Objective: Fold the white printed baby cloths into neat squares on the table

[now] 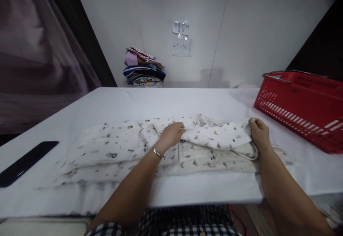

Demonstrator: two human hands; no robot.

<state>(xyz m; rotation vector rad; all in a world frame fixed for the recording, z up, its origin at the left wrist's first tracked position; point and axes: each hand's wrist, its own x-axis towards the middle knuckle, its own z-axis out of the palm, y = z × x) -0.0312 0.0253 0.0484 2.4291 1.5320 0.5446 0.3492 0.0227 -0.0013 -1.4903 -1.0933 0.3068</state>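
A white cloth point(125, 139) with small printed plants and shapes lies in a long folded strip across the table. My left hand point(173, 135) is closed on a fold near the middle of it, with a silver bracelet on the wrist. At the right, my right hand point(259, 133) pinches the upper corner of the same cloth's raised layer. Between the two hands this layer is stretched, and its edge hangs in a loose curve over the layers underneath. The fingertips of my left hand are partly hidden in the fabric.
A red plastic basket point(302, 104) with metal handles stands at the right. On the left lies a dark flat slab point(25, 164). Several folded fabrics point(144, 68) are stacked behind the white-covered table point(107, 100). Paper notes point(181, 46) hang on the wall; a curtain point(40, 50) is at the left.
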